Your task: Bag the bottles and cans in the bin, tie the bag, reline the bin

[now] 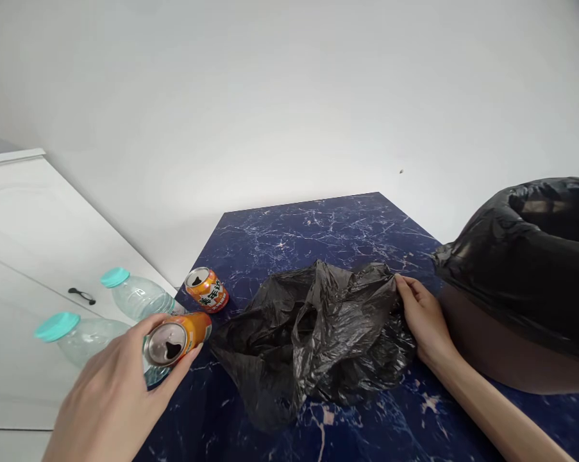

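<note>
My left hand (120, 378) is wrapped round an opened orange drink can (193, 330), tilted with its top towards me, left of the bag. Just behind it a second opened orange can (209, 292) stands on the table. A crumpled black plastic bag (337, 333) lies in the middle, its mouth partly open towards the left. My right hand (424, 321) pinches the bag's right edge between thumb and fingers. What is inside the bag cannot be made out.
Two clear plastic bottles with turquoise caps, a farther bottle (142, 296) and a nearer bottle (90, 337), stand at the left edge of the blue marbled table (289, 234). At right is a bin (501, 353) lined with a black bag (505, 269). A white cabinet (39, 244) stands left; a wall is behind.
</note>
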Demonstrator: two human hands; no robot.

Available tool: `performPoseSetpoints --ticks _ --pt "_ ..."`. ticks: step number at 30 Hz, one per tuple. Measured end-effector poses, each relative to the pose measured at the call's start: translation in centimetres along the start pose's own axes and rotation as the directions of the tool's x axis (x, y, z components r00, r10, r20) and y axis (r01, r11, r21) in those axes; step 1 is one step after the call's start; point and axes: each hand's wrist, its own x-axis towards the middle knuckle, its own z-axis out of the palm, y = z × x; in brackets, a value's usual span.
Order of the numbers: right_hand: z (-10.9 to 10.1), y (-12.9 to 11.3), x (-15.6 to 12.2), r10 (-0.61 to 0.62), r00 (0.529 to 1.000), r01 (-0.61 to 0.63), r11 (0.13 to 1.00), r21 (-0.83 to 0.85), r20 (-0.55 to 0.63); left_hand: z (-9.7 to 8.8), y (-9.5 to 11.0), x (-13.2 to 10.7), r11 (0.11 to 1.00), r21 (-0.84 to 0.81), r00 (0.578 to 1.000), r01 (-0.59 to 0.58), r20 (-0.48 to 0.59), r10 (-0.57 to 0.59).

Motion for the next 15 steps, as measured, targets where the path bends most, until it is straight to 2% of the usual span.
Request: performPoseSetpoints --ticks 4,9,13,15 --pt "0.0 0.0 0.0 -0.005 1.000 0.005 1.000 -0.016 0.018 0.5 0.7 1.4 0.984 0.169 0.997 -0.054 0.061 0.044" --pt "0.0 0.0 0.0 -0.001 0.999 0.002 0.999 -0.034 0.042 1.9 0.6 2.7 0.970 0.201 0.990 -0.137 0.014 0.137" --pt "0.0 0.0 0.1 0.007 0.998 -0.005 0.999 -0.046 0.055 2.5 0.2 3.4 0.961 0.191 0.980 -0.198 0.042 0.193" --pt "-0.1 0.1 0.1 0.020 0.998 -0.016 0.998 -0.058 0.064 2.6 0.1 3.7 0.960 0.204 0.982 -0.190 0.063 0.181"
